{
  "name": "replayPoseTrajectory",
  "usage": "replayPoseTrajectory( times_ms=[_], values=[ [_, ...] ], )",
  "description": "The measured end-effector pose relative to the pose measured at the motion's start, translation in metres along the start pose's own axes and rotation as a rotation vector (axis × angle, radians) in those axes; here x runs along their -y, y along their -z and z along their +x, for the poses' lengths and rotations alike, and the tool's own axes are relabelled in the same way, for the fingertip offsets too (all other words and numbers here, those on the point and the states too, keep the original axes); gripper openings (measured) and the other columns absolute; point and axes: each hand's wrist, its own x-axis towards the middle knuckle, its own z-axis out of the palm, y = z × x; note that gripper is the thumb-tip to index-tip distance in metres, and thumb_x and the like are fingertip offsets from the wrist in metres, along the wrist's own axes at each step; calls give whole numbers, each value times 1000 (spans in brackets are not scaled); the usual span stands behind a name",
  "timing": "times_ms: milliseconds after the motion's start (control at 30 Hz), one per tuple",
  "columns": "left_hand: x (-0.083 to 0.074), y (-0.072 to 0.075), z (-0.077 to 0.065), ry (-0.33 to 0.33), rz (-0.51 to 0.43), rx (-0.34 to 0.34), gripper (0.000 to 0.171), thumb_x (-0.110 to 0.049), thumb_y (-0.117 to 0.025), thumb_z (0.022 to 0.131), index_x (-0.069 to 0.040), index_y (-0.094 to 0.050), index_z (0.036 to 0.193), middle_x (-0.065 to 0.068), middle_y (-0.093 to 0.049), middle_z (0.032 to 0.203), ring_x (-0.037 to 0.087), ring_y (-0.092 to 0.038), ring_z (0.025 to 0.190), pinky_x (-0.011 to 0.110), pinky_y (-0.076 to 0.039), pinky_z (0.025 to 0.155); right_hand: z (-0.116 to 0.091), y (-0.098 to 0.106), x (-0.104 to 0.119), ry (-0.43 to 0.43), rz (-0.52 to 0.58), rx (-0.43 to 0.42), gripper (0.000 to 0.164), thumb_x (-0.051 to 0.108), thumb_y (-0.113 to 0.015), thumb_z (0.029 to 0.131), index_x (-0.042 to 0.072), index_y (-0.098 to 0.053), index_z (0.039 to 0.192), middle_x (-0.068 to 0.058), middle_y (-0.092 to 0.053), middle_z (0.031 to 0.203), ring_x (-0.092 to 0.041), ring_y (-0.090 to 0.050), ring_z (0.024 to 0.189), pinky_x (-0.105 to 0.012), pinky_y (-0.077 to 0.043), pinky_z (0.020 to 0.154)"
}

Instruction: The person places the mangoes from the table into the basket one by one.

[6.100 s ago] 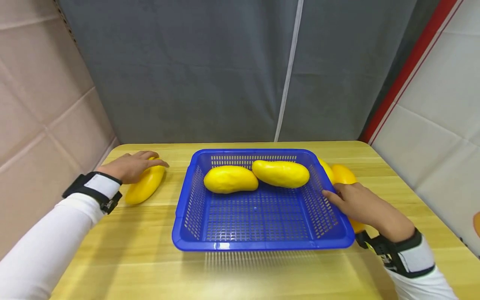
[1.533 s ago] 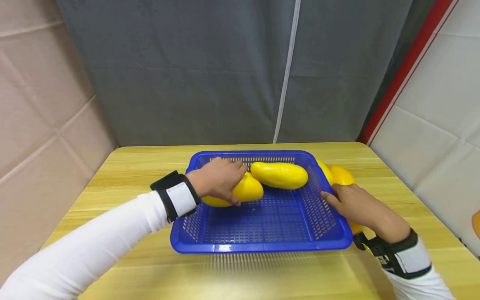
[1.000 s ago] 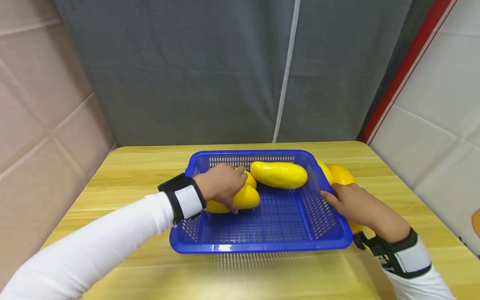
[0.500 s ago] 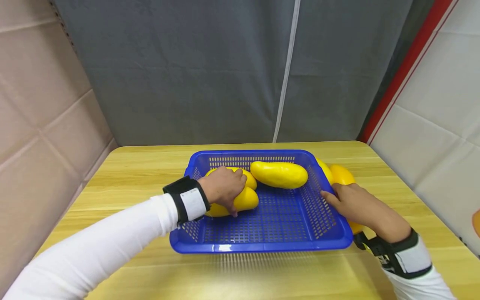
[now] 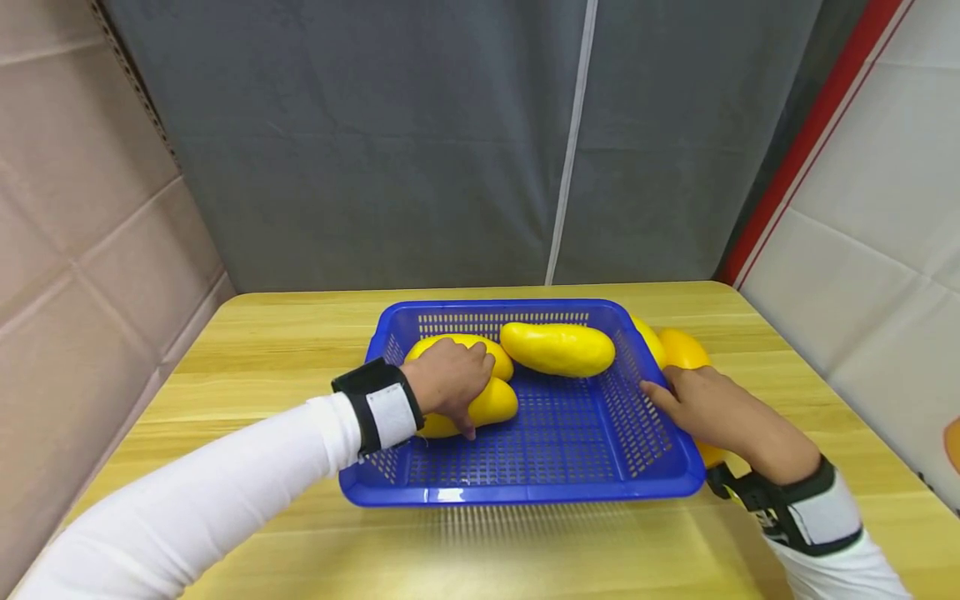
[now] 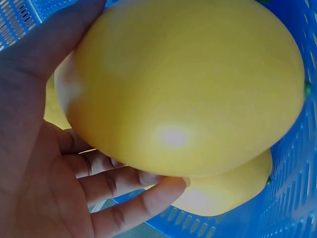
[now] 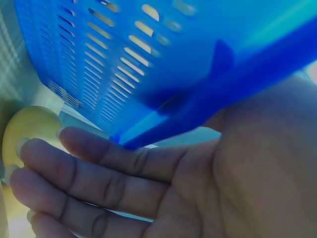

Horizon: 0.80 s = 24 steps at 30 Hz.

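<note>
A blue plastic basket with perforated walls stands mid-table. Inside it, at the left, my left hand holds a smooth yellow mango, thumb on the near side and fingers over the far side. The left wrist view shows that mango filling the palm. Just behind it lies a second yellow fruit, partly covered by the hand. A longer yellow fruit lies at the basket's back right. My right hand grips the basket's right rim, thumb inside and fingers outside.
Several yellow-orange fruits sit on the wooden table just outside the basket's right wall, partly hidden by the right hand. A grey curtain closes the back; padded walls rise at left and right.
The left hand has carried the mango from the table's left side into the basket, then shifted it slightly toward the front there. The right hand stays on the rim.
</note>
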Motion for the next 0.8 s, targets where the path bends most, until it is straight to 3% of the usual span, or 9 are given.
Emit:
replayPoseTrajectory(
  times_ms=[300,533,600,700,800],
  values=[
    [1,4,-1,26,-4,27,84,-72,-69,56,-7,-52,107,5,-53,94,20,-53,67,32,-49,58,0,1,-1,-7,0,7,32,31,-46,96,3,-53,84,-1,-47,60,-13,-46,53,-29,-40,51],
    [7,12,-3,26,18,75,93,-77,-64,57,-6,-51,117,8,-55,110,20,-56,76,34,-49,59,-1,-1,-2,-3,-1,4,33,33,-46,96,3,-54,83,0,-48,60,-13,-46,53,-29,-40,51],
    [11,15,-6,21,-8,79,97,-77,-63,58,-5,-49,122,11,-54,119,22,-58,86,36,-50,65,-1,-1,-2,4,2,5,32,32,-47,95,4,-54,82,0,-48,60,-13,-46,52,-29,-40,51],
    [20,24,-15,38,-97,50,99,-75,-63,60,-3,-46,126,13,-51,123,25,-57,96,41,-48,76,0,-1,-2,12,2,6,31,31,-47,95,4,-54,82,0,-47,60,-12,-46,52,-29,-40,51],
    [35,32,-29,69,-201,-66,90,-71,-66,62,-5,-48,121,8,-52,114,23,-55,92,42,-46,77,1,0,-2,27,-10,-6,31,31,-48,95,5,-53,80,0,-46,59,-12,-46,51,-29,-39,50]
  ],
)
